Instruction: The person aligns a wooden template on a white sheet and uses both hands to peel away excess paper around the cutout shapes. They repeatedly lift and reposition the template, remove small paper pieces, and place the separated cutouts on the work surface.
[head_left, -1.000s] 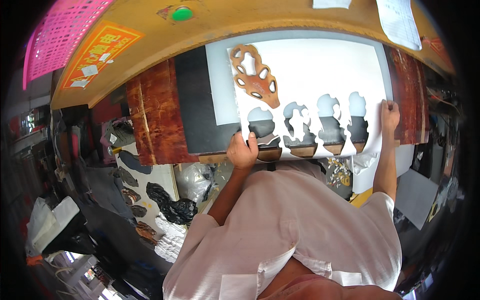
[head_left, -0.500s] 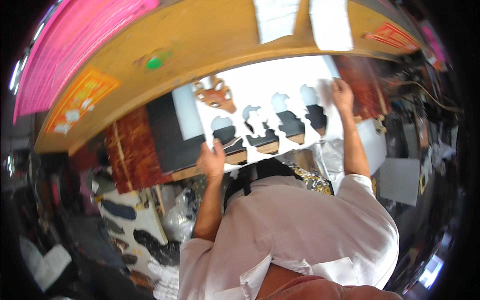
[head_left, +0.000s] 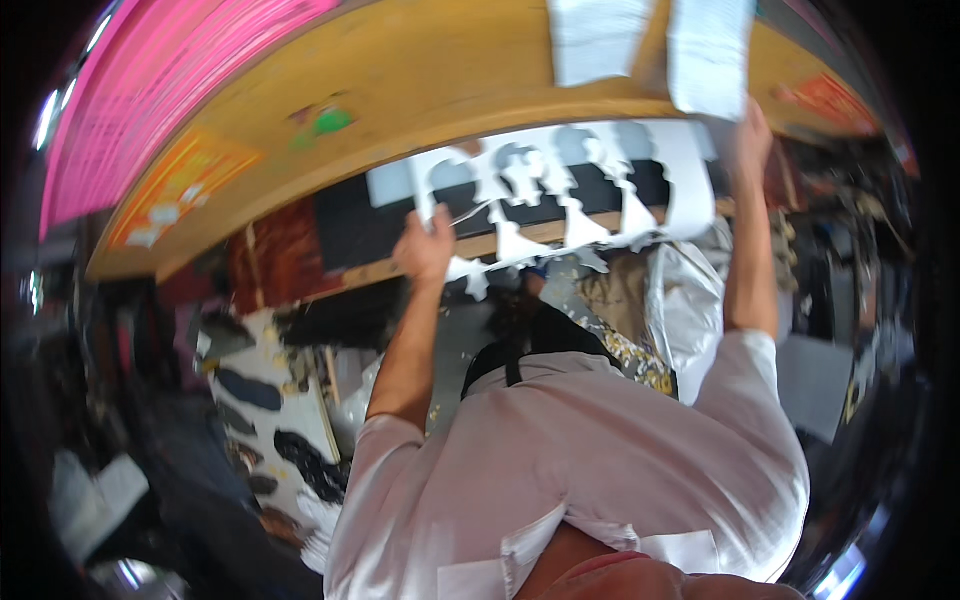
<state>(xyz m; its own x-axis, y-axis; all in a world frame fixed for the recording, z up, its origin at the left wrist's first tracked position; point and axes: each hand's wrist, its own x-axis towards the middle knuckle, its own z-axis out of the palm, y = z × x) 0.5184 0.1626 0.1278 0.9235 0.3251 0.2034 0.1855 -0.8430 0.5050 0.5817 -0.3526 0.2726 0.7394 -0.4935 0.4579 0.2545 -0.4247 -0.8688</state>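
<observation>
A white sheet [head_left: 690, 200] with several cut-out openings lies over a black board [head_left: 345, 225]. Its ragged near edge hangs past the board's front. At the sheet's left edge is my left hand [head_left: 425, 245], closed on it with thumb and fingers. My right hand [head_left: 753, 145] is raised off the sheet, close to the front of the yellow beam [head_left: 430, 80] and below a hanging paper. Motion smears its fingers, so its grip cannot be told. A small bit of a brown cut-out shape [head_left: 470, 147] shows beside the beam; the beam hides the rest.
The yellow beam spans the work surface, with papers [head_left: 600, 40] hanging from it and a green knob [head_left: 332, 121] on its face. A pink grid panel [head_left: 160, 110] stands at the far left. Silvery plastic [head_left: 690, 290] and scattered scraps [head_left: 640, 360] lie below the board.
My right hand has left the sheet's right edge and moved up and right toward the beam. The left hand keeps its hold. The beam now hides most of the brown shape.
</observation>
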